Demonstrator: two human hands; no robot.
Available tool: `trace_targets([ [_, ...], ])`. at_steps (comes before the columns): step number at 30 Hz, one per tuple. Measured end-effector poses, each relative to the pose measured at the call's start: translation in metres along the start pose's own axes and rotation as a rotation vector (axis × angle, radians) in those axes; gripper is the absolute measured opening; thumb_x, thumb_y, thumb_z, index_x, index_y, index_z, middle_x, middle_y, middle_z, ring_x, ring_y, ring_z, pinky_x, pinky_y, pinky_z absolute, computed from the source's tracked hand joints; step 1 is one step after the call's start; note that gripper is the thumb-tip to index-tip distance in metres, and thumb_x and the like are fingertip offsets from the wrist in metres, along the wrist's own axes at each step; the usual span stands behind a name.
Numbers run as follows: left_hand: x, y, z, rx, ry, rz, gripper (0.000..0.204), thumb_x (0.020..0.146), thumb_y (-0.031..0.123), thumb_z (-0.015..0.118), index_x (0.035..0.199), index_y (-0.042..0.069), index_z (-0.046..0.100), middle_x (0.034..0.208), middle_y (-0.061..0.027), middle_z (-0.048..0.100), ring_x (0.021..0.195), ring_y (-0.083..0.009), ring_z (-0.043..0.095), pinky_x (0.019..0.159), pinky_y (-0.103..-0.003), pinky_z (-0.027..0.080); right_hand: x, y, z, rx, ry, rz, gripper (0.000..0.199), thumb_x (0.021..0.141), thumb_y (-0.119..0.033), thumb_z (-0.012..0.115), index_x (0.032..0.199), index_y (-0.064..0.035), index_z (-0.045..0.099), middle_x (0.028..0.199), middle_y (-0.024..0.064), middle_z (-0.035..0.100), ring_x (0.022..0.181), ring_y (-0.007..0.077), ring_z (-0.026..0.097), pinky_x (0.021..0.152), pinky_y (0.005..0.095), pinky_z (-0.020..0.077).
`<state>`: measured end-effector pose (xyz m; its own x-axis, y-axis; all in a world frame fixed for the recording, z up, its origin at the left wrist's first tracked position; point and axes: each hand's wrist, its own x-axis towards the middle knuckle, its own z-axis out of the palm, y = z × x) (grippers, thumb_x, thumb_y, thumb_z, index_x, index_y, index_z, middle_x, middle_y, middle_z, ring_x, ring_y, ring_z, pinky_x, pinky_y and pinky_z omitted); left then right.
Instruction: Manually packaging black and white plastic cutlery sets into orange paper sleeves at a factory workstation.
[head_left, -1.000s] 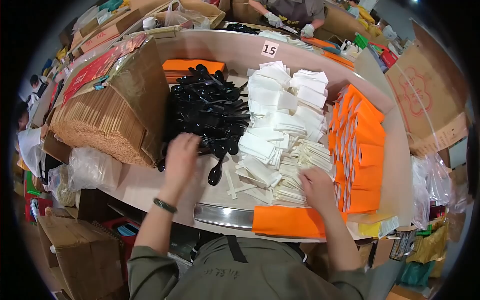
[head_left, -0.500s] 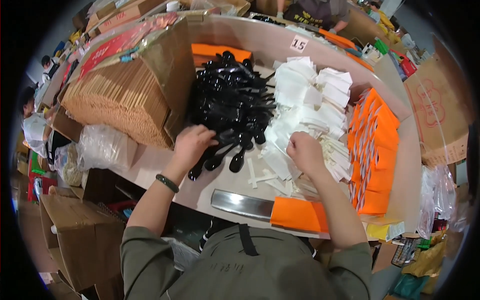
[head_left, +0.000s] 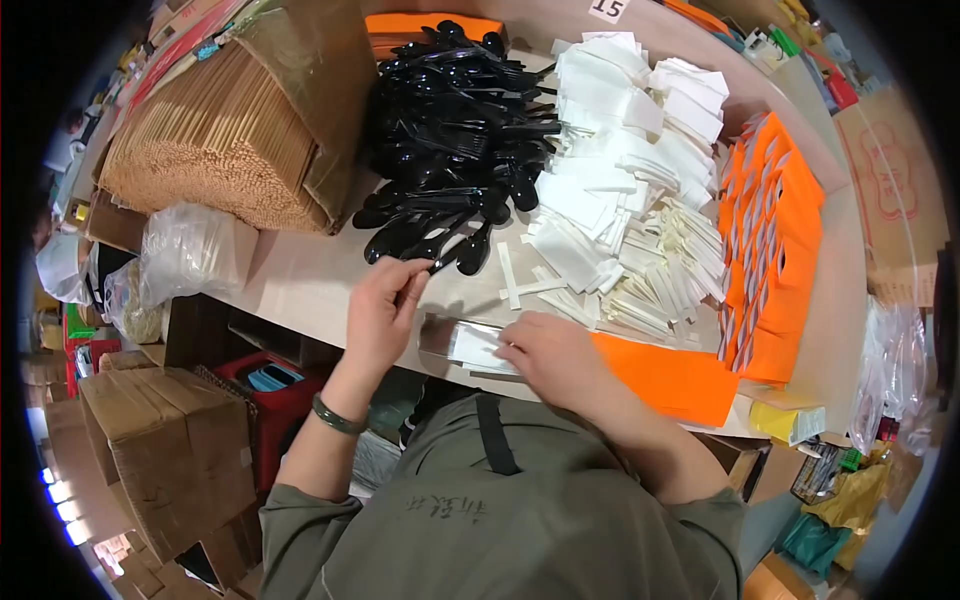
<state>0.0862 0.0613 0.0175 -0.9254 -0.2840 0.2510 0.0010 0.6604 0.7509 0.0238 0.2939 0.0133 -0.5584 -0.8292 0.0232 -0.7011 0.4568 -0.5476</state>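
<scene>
My left hand point(head_left: 385, 305) is closed, its thumb and fingertips pinching a black plastic utensil point(head_left: 446, 263) at the near edge of the cutlery pile point(head_left: 455, 120). Whether that piece is a spoon or a fork I cannot tell. A folded white napkin point(head_left: 478, 345) lies over the shiny metal tray point(head_left: 437, 335) at the table's front edge. Over its right end is my right hand point(head_left: 550, 355), fingers curled and thumb against the napkin. Beyond my right hand spread the white napkins point(head_left: 600, 150) and many narrow white paper-wrapped pieces point(head_left: 660, 280).
Orange pouches point(head_left: 770, 260) stand stacked at the right; another orange sheet point(head_left: 665, 378) lies along the front edge. A carton of thin wooden sticks point(head_left: 215, 150) fills the left side, with a clear plastic bag point(head_left: 190, 250) before it. Brown cartons point(head_left: 170, 450) sit below left.
My right hand has come from the white pile down to the metal tray, where a napkin now lies. My left hand has shifted to the near end of the black cutlery. The view has tilted downward.
</scene>
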Motion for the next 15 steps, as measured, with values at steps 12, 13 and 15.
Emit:
trace_targets([
  [12, -0.031, 0.021, 0.043, 0.026, -0.401, 0.274, 0.01, 0.075, 0.003, 0.073, 0.081, 0.006, 0.066, 0.087, -0.0107, 0.064, 0.083, -0.0311, 0.064, 0.069, -0.038, 0.051, -0.057, 0.017, -0.015, -0.098, 0.3, -0.283, 0.035, 0.082, -0.011, 0.068, 0.115, -0.0003, 0.064, 0.115, 0.0172, 0.065, 0.105, 0.0347, 0.063, 0.09, 0.0453, 0.0506],
  [13, -0.031, 0.026, 0.046, 0.117, -0.452, 0.285, 0.012, 0.072, 0.004, 0.074, 0.08, 0.007, 0.066, 0.089, -0.0104, 0.065, 0.083, -0.0314, 0.064, 0.07, -0.038, 0.052, -0.059, 0.026, 0.005, -0.087, 0.214, -0.368, 0.037, 0.082, -0.01, 0.066, 0.118, 0.0012, 0.063, 0.119, 0.018, 0.064, 0.111, 0.0346, 0.063, 0.095, 0.0463, 0.0496],
  [15, -0.017, 0.028, 0.041, 0.224, -0.358, 0.398, 0.014, 0.069, 0.004, 0.075, 0.079, 0.009, 0.066, 0.089, -0.01, 0.067, 0.084, -0.031, 0.065, 0.071, -0.039, 0.052, -0.056, 0.028, 0.032, -0.165, 0.145, -0.37, 0.038, 0.086, -0.011, 0.057, 0.121, 0.0031, 0.062, 0.126, 0.018, 0.062, 0.122, 0.0313, 0.058, 0.102, 0.0468, 0.0462],
])
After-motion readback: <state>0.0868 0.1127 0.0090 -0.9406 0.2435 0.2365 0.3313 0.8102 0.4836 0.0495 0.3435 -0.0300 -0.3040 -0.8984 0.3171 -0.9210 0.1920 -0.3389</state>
